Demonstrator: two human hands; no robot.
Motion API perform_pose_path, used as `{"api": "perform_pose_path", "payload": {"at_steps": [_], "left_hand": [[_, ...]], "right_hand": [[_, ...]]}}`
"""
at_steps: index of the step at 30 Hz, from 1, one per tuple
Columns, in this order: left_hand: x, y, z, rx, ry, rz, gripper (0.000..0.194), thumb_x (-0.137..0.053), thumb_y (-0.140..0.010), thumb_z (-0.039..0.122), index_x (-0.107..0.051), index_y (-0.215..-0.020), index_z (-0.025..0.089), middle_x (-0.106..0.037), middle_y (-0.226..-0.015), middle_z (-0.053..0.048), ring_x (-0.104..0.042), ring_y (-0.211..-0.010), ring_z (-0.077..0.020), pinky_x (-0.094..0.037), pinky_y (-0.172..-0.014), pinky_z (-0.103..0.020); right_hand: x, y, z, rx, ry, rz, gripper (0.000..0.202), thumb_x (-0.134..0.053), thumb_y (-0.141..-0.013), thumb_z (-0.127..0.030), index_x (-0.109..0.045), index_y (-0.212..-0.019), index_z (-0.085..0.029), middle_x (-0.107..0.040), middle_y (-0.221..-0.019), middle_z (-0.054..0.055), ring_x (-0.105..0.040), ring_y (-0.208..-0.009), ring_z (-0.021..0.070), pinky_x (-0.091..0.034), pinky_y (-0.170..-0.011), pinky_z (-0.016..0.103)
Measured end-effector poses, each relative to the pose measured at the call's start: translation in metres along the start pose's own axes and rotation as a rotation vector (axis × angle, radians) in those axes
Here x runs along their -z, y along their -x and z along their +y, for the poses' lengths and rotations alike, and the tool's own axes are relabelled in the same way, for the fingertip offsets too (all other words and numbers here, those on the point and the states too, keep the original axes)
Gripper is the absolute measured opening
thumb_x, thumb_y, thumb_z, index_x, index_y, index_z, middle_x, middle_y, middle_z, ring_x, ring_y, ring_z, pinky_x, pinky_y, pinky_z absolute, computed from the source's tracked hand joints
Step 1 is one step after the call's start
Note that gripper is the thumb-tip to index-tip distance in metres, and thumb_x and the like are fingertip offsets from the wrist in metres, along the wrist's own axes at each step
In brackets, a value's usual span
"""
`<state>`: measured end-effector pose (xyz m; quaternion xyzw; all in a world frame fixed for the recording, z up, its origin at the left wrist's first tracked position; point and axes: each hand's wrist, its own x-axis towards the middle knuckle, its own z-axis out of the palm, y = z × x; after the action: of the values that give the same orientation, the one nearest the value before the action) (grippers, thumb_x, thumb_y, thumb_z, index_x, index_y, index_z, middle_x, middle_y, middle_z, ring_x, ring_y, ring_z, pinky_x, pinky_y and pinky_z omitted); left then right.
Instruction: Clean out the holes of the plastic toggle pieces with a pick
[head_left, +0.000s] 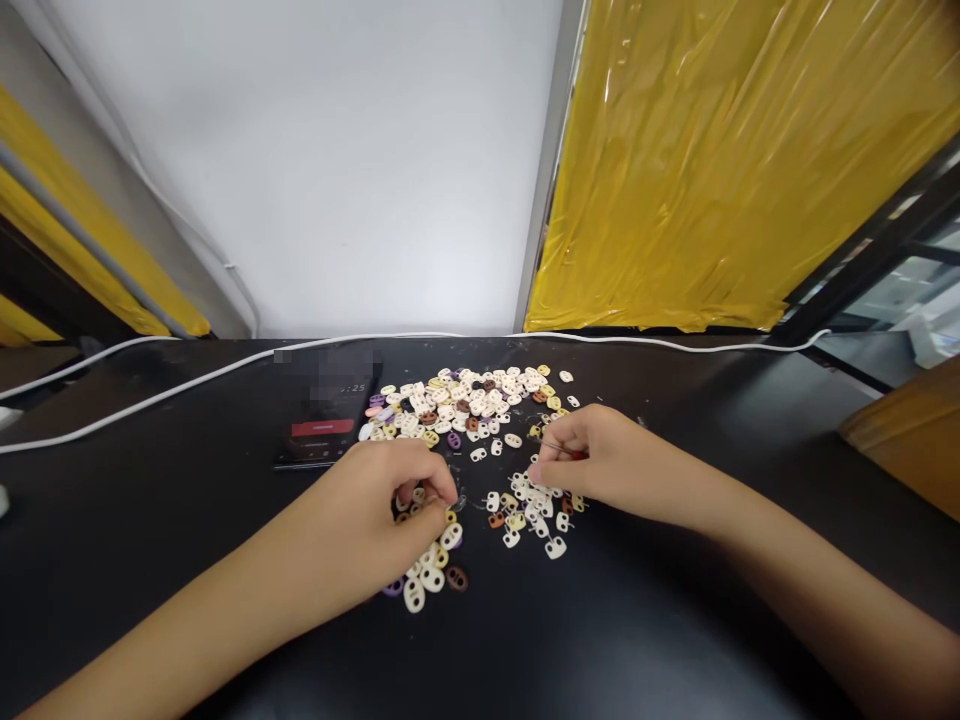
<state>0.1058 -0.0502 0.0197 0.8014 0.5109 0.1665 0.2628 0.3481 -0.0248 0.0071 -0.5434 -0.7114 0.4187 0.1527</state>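
Smooth plastic pieces (451,403), glossy sheeting (720,170)

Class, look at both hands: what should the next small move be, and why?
Perhaps bring the right hand a little towards the left hand. The right seems to hold a thin object by the right pile, while the left fingers are drawn together over the left pile; what they pinch is too small to tell.

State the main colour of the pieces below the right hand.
The pieces are mostly white; head view.
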Motion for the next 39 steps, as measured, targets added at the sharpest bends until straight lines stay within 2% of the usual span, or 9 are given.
{"api": "perform_pose_path", "payload": {"at_steps": [3, 7, 13, 18, 20, 24, 28, 32, 39], "left_hand": [[0.000, -0.001, -0.004, -0.037, 0.012, 0.014, 0.018, -0.055, -0.078, 0.017, -0.072, -0.074, 0.023, -0.068, -0.074, 0.000, -0.061, -0.066, -0.0172, -0.045, -0.059, -0.028], [0.001, -0.003, -0.010, -0.053, -0.017, 0.020, 0.018, -0.054, -0.081, 0.020, -0.072, -0.079, 0.024, -0.071, -0.078, 0.000, -0.061, -0.066, -0.0183, -0.045, -0.061, -0.030], [0.000, -0.006, -0.013, -0.089, -0.068, 0.056, 0.020, -0.051, -0.092, 0.026, -0.070, -0.091, 0.024, -0.072, -0.089, -0.002, -0.062, -0.074, -0.0200, -0.049, -0.071, -0.034], [-0.002, -0.011, -0.028, -0.185, -0.233, 0.194, 0.026, -0.049, -0.094, 0.028, -0.067, -0.111, 0.021, -0.060, -0.124, -0.012, -0.056, -0.116, -0.0304, -0.044, -0.100, -0.047], [0.001, -0.014, -0.037, -0.181, -0.344, 0.258, 0.032, -0.046, -0.095, 0.027, -0.064, -0.119, 0.018, -0.053, -0.130, -0.015, -0.052, -0.122, -0.0338, -0.043, -0.102, -0.050], [0.014, -0.018, -0.047, -0.056, -0.374, 0.267, 0.034, -0.049, -0.092, 0.033, -0.060, -0.122, 0.020, -0.060, -0.117, -0.012, -0.064, -0.096, -0.0299, -0.050, -0.084, -0.044], [0.025, -0.018, -0.045, 0.084, -0.329, 0.163, 0.022, -0.056, -0.087, 0.036, -0.062, -0.105, 0.024, -0.068, -0.084, -0.003, -0.063, -0.064, -0.0224, -0.045, -0.062, -0.034], [0.028, -0.013, -0.040, 0.140, -0.391, 0.154, 0.016, -0.054, -0.088, 0.039, -0.062, -0.095, 0.027, -0.069, -0.064, 0.000, -0.061, -0.057, -0.0236, -0.034, -0.052, -0.030], [0.028, -0.009, -0.032, 0.185, -0.399, 0.068, 0.013, -0.048, -0.091, 0.032, -0.059, -0.096, 0.028, -0.073, -0.071, 0.000, -0.064, -0.063, -0.0245, -0.034, -0.056, -0.031]], "right_hand": [[0.007, -0.004, 0.004, 0.064, 0.078, 0.171, 0.029, -0.063, -0.083, -0.035, -0.057, -0.060, -0.018, -0.052, -0.055, -0.003, -0.046, -0.053, 0.0113, -0.034, -0.051, 0.026], [0.024, -0.007, 0.013, 0.010, 0.266, 0.321, 0.017, -0.069, -0.076, -0.027, -0.063, -0.063, -0.019, -0.059, -0.056, 0.000, -0.051, -0.052, 0.0138, -0.036, -0.050, 0.027], [0.028, -0.009, 0.017, 0.034, 0.236, 0.269, 0.009, -0.070, -0.075, -0.026, -0.064, -0.074, -0.019, -0.063, -0.061, -0.001, -0.054, -0.055, 0.0131, -0.038, -0.052, 0.026], [0.017, -0.016, 0.021, 0.100, 0.228, 0.293, 0.008, -0.069, -0.078, -0.025, -0.065, -0.082, -0.020, -0.062, -0.063, -0.003, -0.054, -0.058, 0.0128, -0.039, -0.058, 0.025], [0.021, -0.020, 0.026, 0.097, 0.237, 0.320, 0.008, -0.069, -0.077, -0.023, -0.065, -0.082, -0.020, -0.062, -0.064, -0.003, -0.054, -0.059, 0.0130, -0.039, -0.060, 0.026], [0.040, -0.024, 0.036, 0.068, 0.212, 0.346, 0.014, -0.070, -0.076, -0.028, -0.063, -0.084, -0.019, -0.064, -0.064, -0.002, -0.053, -0.056, 0.0126, -0.038, -0.056, 0.026], [0.051, -0.022, 0.041, 0.052, 0.196, 0.341, 0.012, -0.067, -0.076, -0.026, -0.063, -0.083, -0.017, -0.065, -0.064, 0.000, -0.055, -0.056, 0.0132, -0.039, -0.055, 0.025], [0.046, -0.021, 0.038, 0.056, 0.183, 0.282, 0.011, -0.068, -0.076, -0.027, -0.065, -0.081, -0.018, -0.064, -0.062, -0.001, -0.056, -0.056, 0.0132, -0.040, -0.054, 0.025], [0.026, -0.018, 0.029, 0.115, 0.190, 0.303, 0.012, -0.068, -0.079, -0.028, -0.064, -0.085, -0.019, -0.057, -0.061, -0.005, -0.049, -0.055, 0.0119, -0.038, -0.058, 0.026]]}}
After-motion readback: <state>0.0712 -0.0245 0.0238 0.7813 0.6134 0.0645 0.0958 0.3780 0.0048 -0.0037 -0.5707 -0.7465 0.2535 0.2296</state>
